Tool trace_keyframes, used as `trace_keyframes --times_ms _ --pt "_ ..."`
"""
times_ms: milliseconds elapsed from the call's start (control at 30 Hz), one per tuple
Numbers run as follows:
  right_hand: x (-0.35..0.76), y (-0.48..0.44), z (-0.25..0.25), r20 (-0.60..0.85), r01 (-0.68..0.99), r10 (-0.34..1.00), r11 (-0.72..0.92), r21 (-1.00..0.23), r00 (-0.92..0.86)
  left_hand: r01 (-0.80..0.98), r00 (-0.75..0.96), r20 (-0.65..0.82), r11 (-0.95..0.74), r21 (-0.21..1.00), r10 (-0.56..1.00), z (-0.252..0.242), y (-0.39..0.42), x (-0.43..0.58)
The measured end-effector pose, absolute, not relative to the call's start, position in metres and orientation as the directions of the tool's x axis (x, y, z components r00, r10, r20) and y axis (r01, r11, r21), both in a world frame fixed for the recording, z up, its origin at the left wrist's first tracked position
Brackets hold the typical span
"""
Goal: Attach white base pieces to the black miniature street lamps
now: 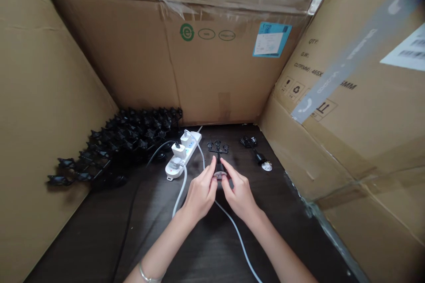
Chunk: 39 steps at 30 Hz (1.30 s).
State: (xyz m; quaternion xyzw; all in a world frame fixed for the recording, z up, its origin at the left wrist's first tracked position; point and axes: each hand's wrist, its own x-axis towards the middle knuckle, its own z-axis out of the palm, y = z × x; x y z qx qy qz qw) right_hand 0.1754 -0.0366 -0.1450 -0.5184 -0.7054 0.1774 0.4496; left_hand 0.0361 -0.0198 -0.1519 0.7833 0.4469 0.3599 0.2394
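Note:
Between my two hands is a small black model street lamp (218, 152) with three lantern heads, its top pointing away from me. My left hand (202, 189) grips the left side of its base, fingers stretched forward and thumb near the pale round underside (220, 174). My right hand (238, 189) grips the same base from the right. To the right lies a second black model lamp (255, 152), on its side, with a round whitish disc (267, 166) at its base end.
Many similar black lamps are heaped (133, 135) at the left. A white power strip (182, 154) with plugged-in adapters stands left of my hands. A white cable (237, 230) passes under them. Cardboard boxes (212, 79) wall in the dark table (159, 230).

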Motion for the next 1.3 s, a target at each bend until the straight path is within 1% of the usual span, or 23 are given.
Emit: trace_keyframes --times_ms 700,1067,1300 --pt "0.1753 -0.0382 -0.1432 0.456 0.606 0.887 0.401 -0.687 -0.071 0.512 0.314 0.363 -0.478 0.714 0.877 -0.1529 -0.0177 0.0362" --pt "0.1744 -0.0376 -0.1446 0.441 0.596 0.894 0.394 -0.700 -0.073 0.530 0.313 0.343 -0.463 0.711 0.886 -0.1512 -0.0195 0.0359" --pt "0.1734 -0.0379 -0.1446 0.463 0.586 0.883 0.416 -0.695 -0.078 0.466 0.283 0.377 -0.470 0.749 0.882 -0.1481 -0.0179 0.0377"
